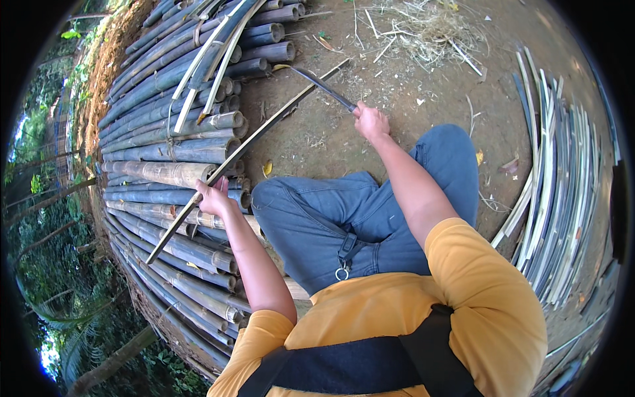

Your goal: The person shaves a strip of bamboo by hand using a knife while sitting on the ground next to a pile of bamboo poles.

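My left hand [213,196] is closed around a long split bamboo strip [258,134], which runs slantwise from the lower left up to the far middle. In my right hand [371,122] is the handle of a long knife [324,85] with a thin, slightly curved dark blade. The blade points away to the upper left, and its tip lies close to the strip's far part; whether the two touch I cannot tell. My legs in blue trousers are folded beneath both forearms.
Stacked bamboo poles [175,173] fill the left side, with split bamboo lengths [221,56] on top. To the right lies a bundle of thin bamboo strips [562,198]. Pale shavings [433,36] are heaped on the dirt ground at the far side. Green plants stand beyond the poles.
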The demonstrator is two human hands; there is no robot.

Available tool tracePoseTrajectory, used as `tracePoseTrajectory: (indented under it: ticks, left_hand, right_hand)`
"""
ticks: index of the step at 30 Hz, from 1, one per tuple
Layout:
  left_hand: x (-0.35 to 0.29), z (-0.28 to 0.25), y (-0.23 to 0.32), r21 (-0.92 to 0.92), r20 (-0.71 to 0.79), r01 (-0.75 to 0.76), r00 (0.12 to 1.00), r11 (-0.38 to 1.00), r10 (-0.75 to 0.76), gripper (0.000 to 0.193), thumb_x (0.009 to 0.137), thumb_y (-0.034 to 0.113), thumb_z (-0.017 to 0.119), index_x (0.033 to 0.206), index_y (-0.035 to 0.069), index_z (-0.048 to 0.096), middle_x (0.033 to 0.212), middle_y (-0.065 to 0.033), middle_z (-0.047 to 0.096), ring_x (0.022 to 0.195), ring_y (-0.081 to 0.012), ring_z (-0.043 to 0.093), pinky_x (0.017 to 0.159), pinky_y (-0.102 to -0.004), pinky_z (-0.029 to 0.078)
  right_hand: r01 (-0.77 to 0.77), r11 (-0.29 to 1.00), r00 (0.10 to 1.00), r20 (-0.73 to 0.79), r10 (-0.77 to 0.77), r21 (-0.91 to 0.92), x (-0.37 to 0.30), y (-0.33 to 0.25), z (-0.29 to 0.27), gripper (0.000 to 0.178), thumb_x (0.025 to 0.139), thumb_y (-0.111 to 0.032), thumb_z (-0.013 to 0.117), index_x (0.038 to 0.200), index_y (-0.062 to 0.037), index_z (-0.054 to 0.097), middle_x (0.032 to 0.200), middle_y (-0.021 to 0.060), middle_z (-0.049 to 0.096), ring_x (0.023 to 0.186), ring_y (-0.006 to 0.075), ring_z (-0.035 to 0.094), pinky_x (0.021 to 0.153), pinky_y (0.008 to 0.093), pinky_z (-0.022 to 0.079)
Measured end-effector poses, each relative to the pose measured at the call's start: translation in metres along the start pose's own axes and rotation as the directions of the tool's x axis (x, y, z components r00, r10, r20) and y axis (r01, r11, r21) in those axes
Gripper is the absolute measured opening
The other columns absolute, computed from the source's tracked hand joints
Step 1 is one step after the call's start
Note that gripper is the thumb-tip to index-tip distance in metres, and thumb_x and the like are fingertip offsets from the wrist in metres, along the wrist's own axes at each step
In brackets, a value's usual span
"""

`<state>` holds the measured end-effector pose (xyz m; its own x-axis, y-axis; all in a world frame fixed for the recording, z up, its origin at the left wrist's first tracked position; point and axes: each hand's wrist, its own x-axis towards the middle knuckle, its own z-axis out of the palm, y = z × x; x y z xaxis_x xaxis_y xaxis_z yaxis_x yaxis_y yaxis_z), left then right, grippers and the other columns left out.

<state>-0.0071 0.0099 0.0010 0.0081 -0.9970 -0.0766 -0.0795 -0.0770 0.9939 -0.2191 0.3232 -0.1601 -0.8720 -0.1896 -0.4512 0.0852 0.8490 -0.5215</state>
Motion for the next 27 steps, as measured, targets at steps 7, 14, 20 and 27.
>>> tracePoseTrajectory:
  ticks: [7,14,20,27]
  left_hand:
    - [-0.004,0.005,0.002,0.020,-0.016,-0.031,0.999,0.999,0.031,0.059,0.095,0.037,0.065,0.108,-0.019,0.049,0.091,-0.0244,0.065,0.069,-0.0276,0.068,0.054,-0.0302,0.062]
    - [0.002,0.000,-0.002,0.020,-0.004,-0.034,0.999,0.999,0.035,0.058,0.096,0.037,0.064,0.107,-0.018,0.050,0.092,-0.0235,0.065,0.072,-0.0268,0.068,0.055,-0.0299,0.062]
    - [-0.007,-0.004,-0.003,-0.004,0.035,-0.051,0.998,0.999,0.051,0.053,0.098,0.033,0.062,0.111,-0.017,0.050,0.096,-0.0236,0.065,0.074,-0.0279,0.068,0.059,-0.0338,0.064]
    - [-0.015,-0.002,0.015,-0.085,0.287,-0.119,0.948,0.989,0.139,0.028,0.101,0.017,0.052,0.114,-0.008,0.049,0.111,-0.0228,0.061,0.093,-0.0276,0.067,0.072,-0.0407,0.065]
  right_hand:
    - [-0.183,0.974,0.976,-0.093,0.196,0.129,0.021,0.016,-0.008,0.024,0.096,-0.029,0.056,0.114,-0.0142,0.059,0.106,0.0163,0.070,0.103,0.0357,0.067,0.087,0.0491,0.053]
    - [-0.011,0.998,0.999,-0.042,0.013,0.056,0.010,-0.001,0.000,0.023,0.096,-0.029,0.055,0.113,-0.0144,0.059,0.101,0.0169,0.070,0.100,0.0368,0.067,0.087,0.0485,0.053]
    - [-0.274,0.939,0.935,-0.172,0.311,0.208,0.019,0.020,-0.008,0.026,0.095,-0.031,0.057,0.112,-0.0118,0.062,0.106,0.0188,0.070,0.102,0.0377,0.066,0.088,0.0482,0.052]
    - [-0.083,0.968,0.964,-0.228,0.137,0.235,-0.007,-0.017,-0.022,0.026,0.092,-0.031,0.057,0.108,-0.0109,0.064,0.099,0.0235,0.070,0.097,0.0430,0.066,0.085,0.0525,0.051]
